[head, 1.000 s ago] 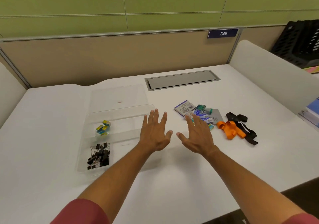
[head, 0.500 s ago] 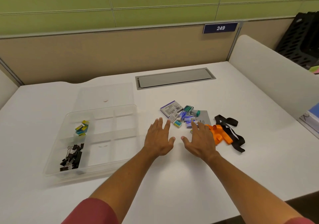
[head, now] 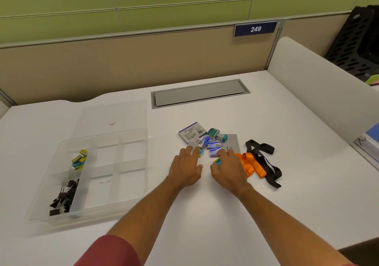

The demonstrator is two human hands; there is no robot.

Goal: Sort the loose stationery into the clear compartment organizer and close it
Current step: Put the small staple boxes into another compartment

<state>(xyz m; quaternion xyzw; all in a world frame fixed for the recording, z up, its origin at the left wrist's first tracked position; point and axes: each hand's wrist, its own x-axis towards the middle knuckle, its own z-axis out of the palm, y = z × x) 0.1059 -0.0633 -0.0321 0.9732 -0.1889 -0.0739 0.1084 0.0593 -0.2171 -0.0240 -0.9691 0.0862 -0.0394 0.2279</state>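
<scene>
Both hands reach the loose pile [head: 207,142] on the bench [head: 205,214] to gather more. The left hand [head: 185,168] lies flat, fingers spread. The right hand [head: 228,168] pinches a small box [head: 217,161]. The open organizer [head: 131,199] waits left, within easy reach.

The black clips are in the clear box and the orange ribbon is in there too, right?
Not quite. The head view shows the black clips inside the clear box, but the orange ribbon is not in there. It lies out on the white desk, beside the right hand.
</scene>
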